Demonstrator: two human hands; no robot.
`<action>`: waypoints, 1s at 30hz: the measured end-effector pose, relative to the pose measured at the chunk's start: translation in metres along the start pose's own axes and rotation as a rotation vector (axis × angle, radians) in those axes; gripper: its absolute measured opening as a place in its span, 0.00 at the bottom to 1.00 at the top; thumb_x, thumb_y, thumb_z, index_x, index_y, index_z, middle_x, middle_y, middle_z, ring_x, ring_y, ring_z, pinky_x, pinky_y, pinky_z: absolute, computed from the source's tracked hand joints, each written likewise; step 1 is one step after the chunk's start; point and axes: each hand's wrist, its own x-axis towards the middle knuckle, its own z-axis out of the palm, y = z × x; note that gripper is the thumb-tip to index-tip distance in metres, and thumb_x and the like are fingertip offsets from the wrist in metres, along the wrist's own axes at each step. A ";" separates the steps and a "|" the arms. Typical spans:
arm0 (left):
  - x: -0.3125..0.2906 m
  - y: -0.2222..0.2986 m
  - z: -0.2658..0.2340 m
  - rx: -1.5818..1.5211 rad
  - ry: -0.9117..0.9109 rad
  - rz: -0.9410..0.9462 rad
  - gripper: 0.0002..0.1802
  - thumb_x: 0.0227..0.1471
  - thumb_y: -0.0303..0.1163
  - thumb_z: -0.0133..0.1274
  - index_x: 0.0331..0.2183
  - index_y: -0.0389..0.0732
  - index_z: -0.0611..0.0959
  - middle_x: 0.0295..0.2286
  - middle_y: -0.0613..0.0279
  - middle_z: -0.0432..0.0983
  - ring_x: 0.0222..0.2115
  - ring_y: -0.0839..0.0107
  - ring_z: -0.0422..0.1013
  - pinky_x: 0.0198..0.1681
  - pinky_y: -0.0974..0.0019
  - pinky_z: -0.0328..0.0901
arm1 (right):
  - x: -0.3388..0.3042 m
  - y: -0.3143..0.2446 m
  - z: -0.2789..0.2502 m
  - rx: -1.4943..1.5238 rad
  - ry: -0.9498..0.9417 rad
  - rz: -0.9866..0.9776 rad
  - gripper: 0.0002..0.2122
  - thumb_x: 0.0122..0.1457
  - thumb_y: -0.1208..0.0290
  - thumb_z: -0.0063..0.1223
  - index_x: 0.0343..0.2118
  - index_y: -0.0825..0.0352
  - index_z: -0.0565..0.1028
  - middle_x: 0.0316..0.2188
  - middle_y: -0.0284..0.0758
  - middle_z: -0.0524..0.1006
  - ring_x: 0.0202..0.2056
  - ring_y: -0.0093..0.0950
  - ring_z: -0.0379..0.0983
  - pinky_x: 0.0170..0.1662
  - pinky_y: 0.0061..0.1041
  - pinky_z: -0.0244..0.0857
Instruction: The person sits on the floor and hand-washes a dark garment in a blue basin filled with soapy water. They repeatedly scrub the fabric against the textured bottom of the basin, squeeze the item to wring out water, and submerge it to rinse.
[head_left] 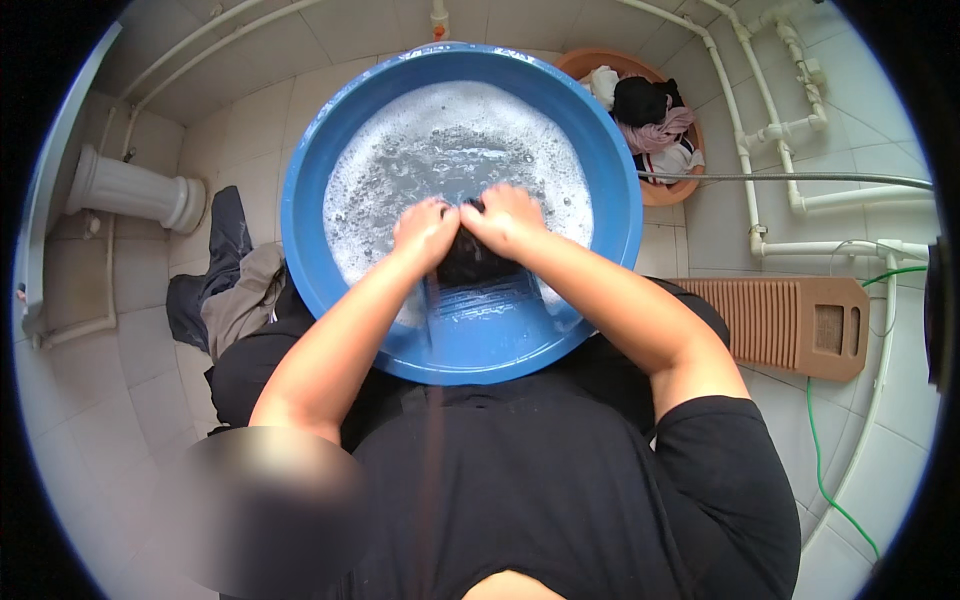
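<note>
Between my knees stands a large round blue tub holding grey water topped with white suds. My left hand and my right hand are side by side near the tub's middle, both closed on a wet dark cloth. The cloth bunches below my hands, over the upper part of a ridged blue washboard that slopes on the near side of the tub. Which garment the cloth is, I cannot tell.
An orange-brown basin with several clothes stands behind the tub, to the right. A brown washboard lies at my right, near white pipes and a green hose. Dark and grey clothes lie on the left floor by a white pedestal.
</note>
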 end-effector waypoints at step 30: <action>-0.015 0.009 0.003 0.150 0.271 0.095 0.23 0.48 0.50 0.43 0.38 0.42 0.78 0.40 0.48 0.70 0.41 0.52 0.66 0.47 0.57 0.58 | -0.002 0.008 0.017 0.236 0.206 -0.203 0.17 0.48 0.55 0.41 0.29 0.64 0.76 0.35 0.41 0.74 0.42 0.40 0.68 0.44 0.40 0.60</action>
